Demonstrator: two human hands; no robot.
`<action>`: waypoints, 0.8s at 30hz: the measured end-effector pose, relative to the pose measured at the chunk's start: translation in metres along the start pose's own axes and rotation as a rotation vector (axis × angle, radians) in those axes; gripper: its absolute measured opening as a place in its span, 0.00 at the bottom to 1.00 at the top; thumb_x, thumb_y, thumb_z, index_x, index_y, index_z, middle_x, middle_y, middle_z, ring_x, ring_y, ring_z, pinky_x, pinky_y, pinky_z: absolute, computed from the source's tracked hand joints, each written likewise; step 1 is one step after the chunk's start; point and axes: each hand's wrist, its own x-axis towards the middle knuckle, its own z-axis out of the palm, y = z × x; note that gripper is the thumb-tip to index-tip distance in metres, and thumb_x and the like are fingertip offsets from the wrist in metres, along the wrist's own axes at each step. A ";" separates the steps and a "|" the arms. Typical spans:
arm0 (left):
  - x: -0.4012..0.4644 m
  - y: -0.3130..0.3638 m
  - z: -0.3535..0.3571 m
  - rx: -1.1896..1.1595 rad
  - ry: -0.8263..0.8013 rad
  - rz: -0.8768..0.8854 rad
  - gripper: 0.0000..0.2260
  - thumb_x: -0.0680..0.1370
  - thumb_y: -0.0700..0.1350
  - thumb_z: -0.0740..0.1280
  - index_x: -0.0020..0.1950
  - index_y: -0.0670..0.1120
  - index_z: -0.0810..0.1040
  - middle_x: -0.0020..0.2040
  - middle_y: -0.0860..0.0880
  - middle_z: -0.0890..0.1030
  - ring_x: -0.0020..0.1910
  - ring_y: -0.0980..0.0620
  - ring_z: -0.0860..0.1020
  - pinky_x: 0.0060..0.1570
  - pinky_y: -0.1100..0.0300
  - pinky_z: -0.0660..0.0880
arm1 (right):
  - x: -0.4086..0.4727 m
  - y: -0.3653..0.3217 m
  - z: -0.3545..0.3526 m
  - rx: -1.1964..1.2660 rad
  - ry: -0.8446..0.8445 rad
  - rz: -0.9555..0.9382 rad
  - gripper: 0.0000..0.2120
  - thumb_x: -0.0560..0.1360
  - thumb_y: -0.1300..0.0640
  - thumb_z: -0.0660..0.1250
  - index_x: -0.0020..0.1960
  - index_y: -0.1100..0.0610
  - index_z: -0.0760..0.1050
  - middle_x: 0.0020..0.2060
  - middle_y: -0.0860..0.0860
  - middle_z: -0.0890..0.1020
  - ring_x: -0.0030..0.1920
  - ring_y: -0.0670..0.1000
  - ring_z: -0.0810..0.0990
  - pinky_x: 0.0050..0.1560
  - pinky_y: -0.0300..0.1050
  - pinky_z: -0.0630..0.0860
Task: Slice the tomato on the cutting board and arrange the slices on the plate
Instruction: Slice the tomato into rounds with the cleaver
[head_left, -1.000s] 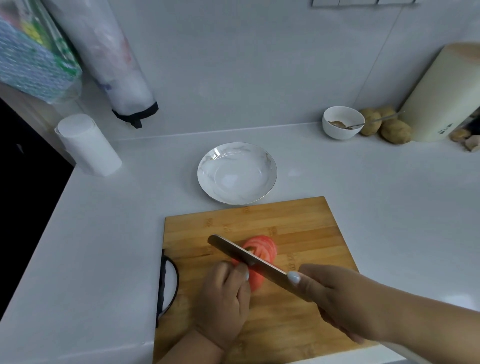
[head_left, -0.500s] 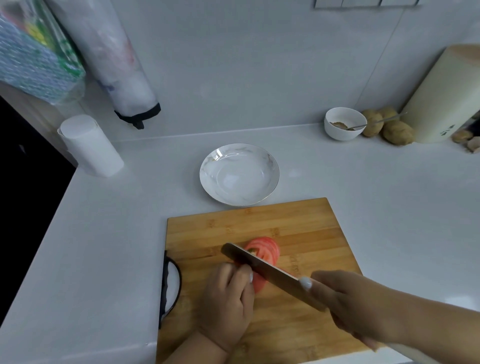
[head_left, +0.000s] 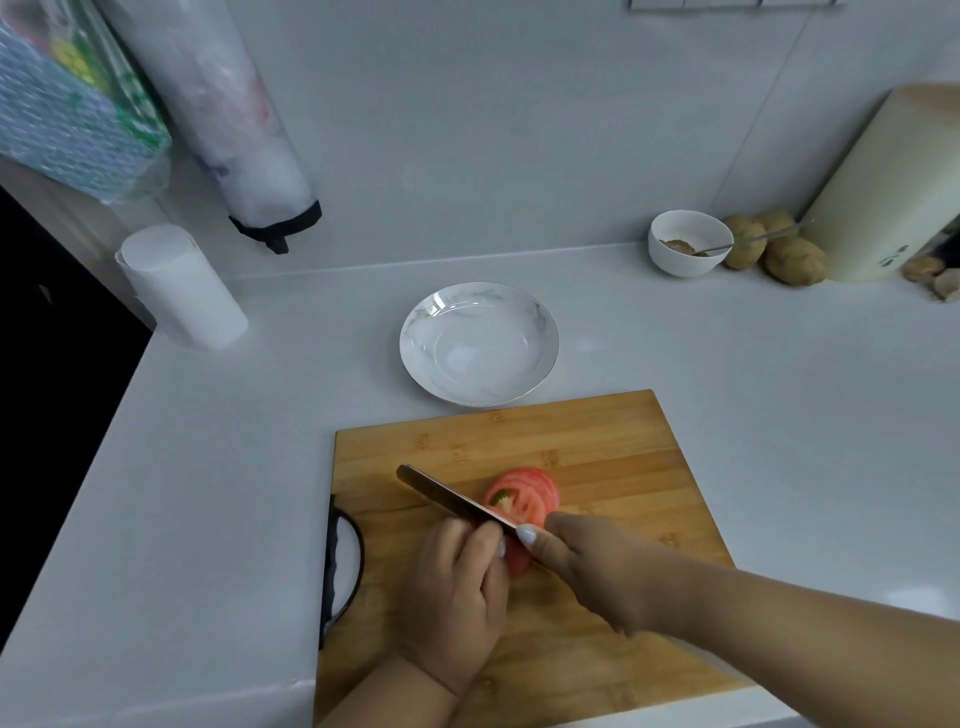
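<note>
A red tomato (head_left: 524, 499) lies on the wooden cutting board (head_left: 597, 441), with several cut slices fanned out on its far side. My left hand (head_left: 457, 592) presses down on the uncut near part of the tomato. My right hand (head_left: 597, 566) grips the knife (head_left: 452, 499), whose blade crosses the tomato just beyond my left fingertips and points to the far left. The white marbled plate (head_left: 421, 343) sits beyond the board with nothing on it.
A white paper roll (head_left: 182, 286) stands at the far left. A small white bowl with a spoon (head_left: 685, 244), several potatoes (head_left: 795, 260) and a cream cylinder (head_left: 883, 197) sit at the back right. The counter edge drops off on the left.
The knife drew back toward me half a second ago and has now pushed forward again to the far left across the tomato. My left hand stays on the tomato.
</note>
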 end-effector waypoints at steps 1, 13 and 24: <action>0.000 0.000 0.000 0.000 0.004 0.000 0.06 0.77 0.45 0.59 0.52 0.48 0.73 0.39 0.48 0.75 0.37 0.54 0.70 0.32 0.62 0.70 | 0.000 0.001 0.000 0.016 -0.004 0.001 0.30 0.78 0.35 0.46 0.55 0.58 0.73 0.34 0.52 0.74 0.28 0.47 0.70 0.33 0.40 0.71; -0.001 0.001 0.000 -0.025 0.019 -0.016 0.07 0.78 0.46 0.59 0.54 0.48 0.72 0.41 0.47 0.76 0.39 0.53 0.72 0.34 0.59 0.72 | -0.005 0.003 -0.001 0.293 -0.127 0.054 0.23 0.77 0.34 0.50 0.54 0.49 0.74 0.25 0.50 0.72 0.22 0.48 0.70 0.27 0.39 0.72; -0.003 0.002 0.000 -0.044 -0.008 -0.030 0.07 0.77 0.47 0.58 0.53 0.48 0.72 0.41 0.47 0.76 0.37 0.50 0.74 0.31 0.58 0.73 | -0.028 0.006 -0.013 0.275 -0.092 0.118 0.24 0.75 0.33 0.52 0.48 0.54 0.70 0.28 0.51 0.75 0.21 0.45 0.71 0.29 0.41 0.73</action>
